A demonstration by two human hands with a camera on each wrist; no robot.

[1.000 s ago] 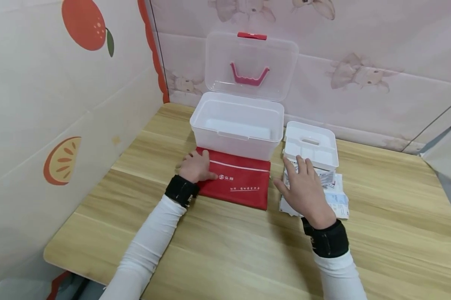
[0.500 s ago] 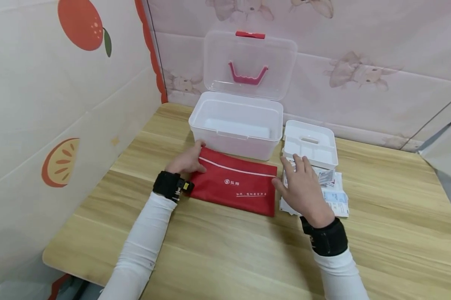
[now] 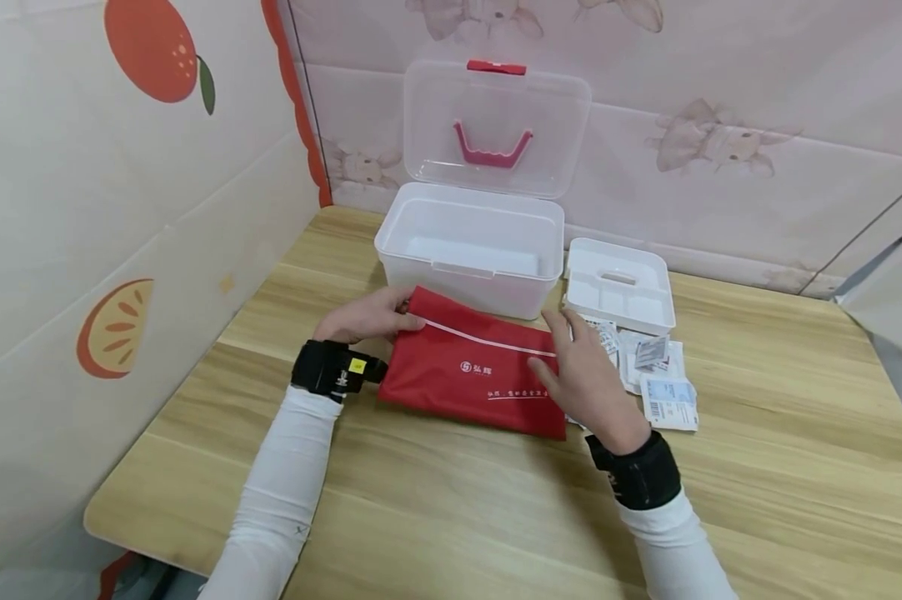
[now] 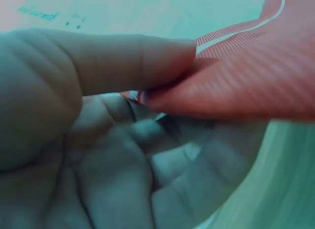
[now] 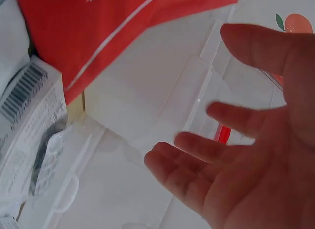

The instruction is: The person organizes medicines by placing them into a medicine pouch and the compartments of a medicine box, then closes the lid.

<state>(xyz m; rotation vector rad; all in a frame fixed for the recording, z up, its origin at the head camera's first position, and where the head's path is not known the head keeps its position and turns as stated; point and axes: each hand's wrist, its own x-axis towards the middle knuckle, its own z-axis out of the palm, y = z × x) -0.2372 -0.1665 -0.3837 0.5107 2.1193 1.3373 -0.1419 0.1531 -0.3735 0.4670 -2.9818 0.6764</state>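
A flat red fabric pouch [image 3: 458, 358] with a white zip line and white print lies tilted in front of the plastic box, its left side raised. My left hand [image 3: 364, 317] pinches its upper left edge; in the left wrist view the thumb [image 4: 142, 61] presses on top of the red cloth [image 4: 266, 81] with fingers curled beneath. My right hand [image 3: 589, 379] hovers over the pouch's right end with fingers spread and relaxed. In the right wrist view the right palm [image 5: 256, 160] holds nothing, and the pouch [image 5: 98, 32] hangs apart from it.
Behind the pouch stands a translucent white box [image 3: 469, 242], its lid [image 3: 496, 108] with a pink handle raised against the wall. A white tray insert [image 3: 619, 283] sits to its right. Several printed packets [image 3: 668, 400] lie before the tray. A patterned wall [image 3: 121, 233] borders the left side.
My left hand has taken hold of the pouch's left edge, lifted it and shifted the pouch rightward over some packets. My right hand has moved slightly left, over the pouch's end.
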